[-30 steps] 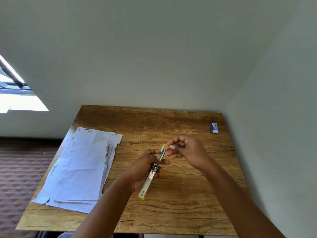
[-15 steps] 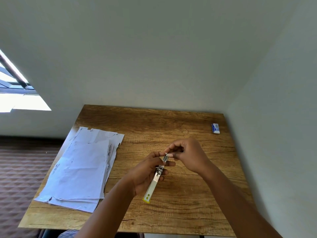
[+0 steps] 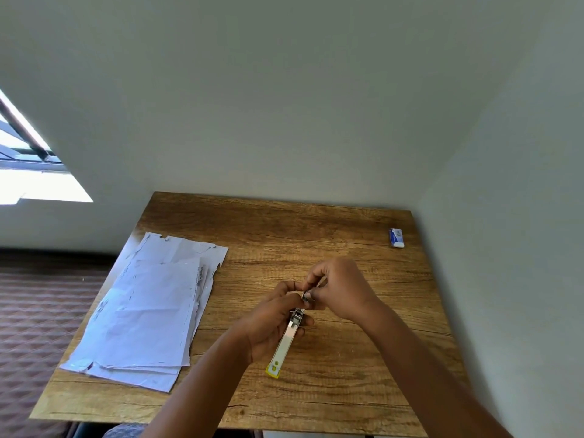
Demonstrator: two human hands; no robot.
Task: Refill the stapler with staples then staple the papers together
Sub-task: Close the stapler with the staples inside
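Papers (image 3: 148, 308) lie in a loose, ragged-edged stack on the left part of the wooden table (image 3: 316, 235), well apart from my hands. A small blue-and-white box (image 3: 396, 238) sits near the far right corner beside the wall; I cannot read its label. Nothing blocks my view of the work except my own fingers. My left hand (image 3: 271, 324) is wrapped around the stapler (image 3: 288, 338), held above the table's middle, its yellow-tipped end pointing down toward me and its metal mechanism exposed at the top. My right hand (image 3: 341, 287) is pinched narrow at the stapler's far end, fingertips touching it; whether they hold staples I cannot tell. Both forearms reach in from the near edge, converging.
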